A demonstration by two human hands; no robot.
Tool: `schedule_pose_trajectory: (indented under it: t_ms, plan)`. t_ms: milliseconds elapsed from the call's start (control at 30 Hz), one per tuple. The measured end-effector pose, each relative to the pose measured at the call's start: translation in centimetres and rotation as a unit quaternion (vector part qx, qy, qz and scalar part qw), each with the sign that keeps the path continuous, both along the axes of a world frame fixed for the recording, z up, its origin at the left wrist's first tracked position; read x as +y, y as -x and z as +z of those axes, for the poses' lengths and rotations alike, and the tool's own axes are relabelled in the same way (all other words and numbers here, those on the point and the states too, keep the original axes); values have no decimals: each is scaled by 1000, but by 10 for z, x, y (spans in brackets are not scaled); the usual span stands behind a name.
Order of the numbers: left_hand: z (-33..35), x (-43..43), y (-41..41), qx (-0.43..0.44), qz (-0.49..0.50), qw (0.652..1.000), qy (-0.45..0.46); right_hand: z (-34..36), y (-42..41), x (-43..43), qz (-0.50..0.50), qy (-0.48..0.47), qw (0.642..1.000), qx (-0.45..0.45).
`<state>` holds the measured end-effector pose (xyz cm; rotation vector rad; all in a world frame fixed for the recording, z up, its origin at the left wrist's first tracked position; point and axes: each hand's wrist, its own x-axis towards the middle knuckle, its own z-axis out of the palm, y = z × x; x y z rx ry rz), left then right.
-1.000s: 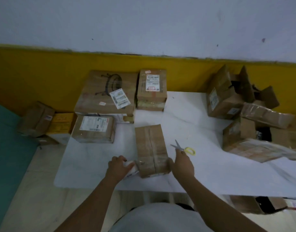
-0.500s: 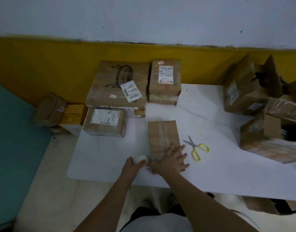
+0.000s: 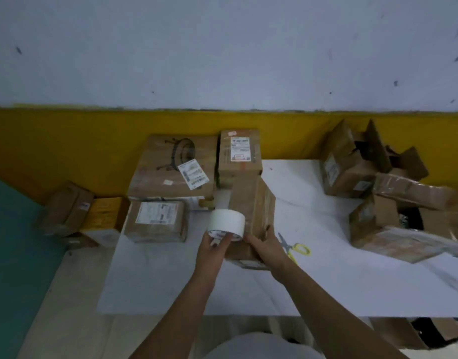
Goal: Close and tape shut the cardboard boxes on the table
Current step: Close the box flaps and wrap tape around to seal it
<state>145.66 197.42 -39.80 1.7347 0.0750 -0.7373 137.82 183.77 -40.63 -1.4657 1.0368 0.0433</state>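
A long brown cardboard box [image 3: 251, 211] is tilted up off the white table [image 3: 326, 281], its near end in my right hand [image 3: 265, 246], whose fingers curl round the box's lower edge. My left hand [image 3: 215, 248] holds a white roll of tape [image 3: 226, 225] from below, right against the box's left side. Yellow-handled scissors [image 3: 295, 248] lie on the table just right of my right hand, partly hidden by it.
Closed labelled boxes [image 3: 156, 220] [image 3: 174, 169] [image 3: 239, 155] stand at the table's back left. A heap of open and plastic-wrapped boxes [image 3: 373, 182] fills the right side. More boxes [image 3: 67, 207] sit on the floor at left, one [image 3: 414, 332] under the table's front right.
The box was lying flat with my right hand pressed on top; now it is lifted and tilted up. My left hand has raised the tape roll beside it.
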Motion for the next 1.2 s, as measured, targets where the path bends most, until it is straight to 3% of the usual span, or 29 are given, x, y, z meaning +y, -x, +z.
schedule_pose_trajectory:
  t_ms: [67,133,233,300,400,433,533,633,700,767,867,967,1067,1200]
  plan:
    - [28,-20,-7,-26,22,999,-38,30,-5,-3,11,20,999,-37]
    - [57,-32,-18,-117,3,990,-82,54,-13,-11,-22,10,997,-68]
    - [106,-30,-41,-270,-37,958,-90,94,-11,-28,-66,10,992,-108]
    - [131,-20,-66,-330,-25,941,-66,120,1,-42,-89,-2,985,-145]
    - [149,-9,-96,-429,-36,892,-139,151,23,-54,-83,-42,975,-201]
    - [150,-11,-98,-429,-43,892,-139,159,26,-54,-73,-74,970,-221]
    - [154,-29,-81,-327,-48,944,-13,178,26,-48,-38,-190,930,-311]
    - [172,-48,-52,-50,41,989,131,188,25,-47,-39,-263,888,-376]
    - [186,-59,-30,159,17,956,246,188,29,-45,-33,-312,853,-418]
    - [194,-66,-15,196,34,941,275,186,33,-44,-41,-311,846,-431]
    - [192,-72,-17,96,79,962,242,189,36,-53,-104,-160,907,-375]
    - [189,-73,-21,-110,56,991,56,203,37,-60,-67,24,957,-281]
    - [197,-74,-9,-238,45,969,43,226,30,-56,-22,27,972,-231]
    - [208,-79,5,-347,13,937,38,228,22,-61,-77,-17,971,-227]
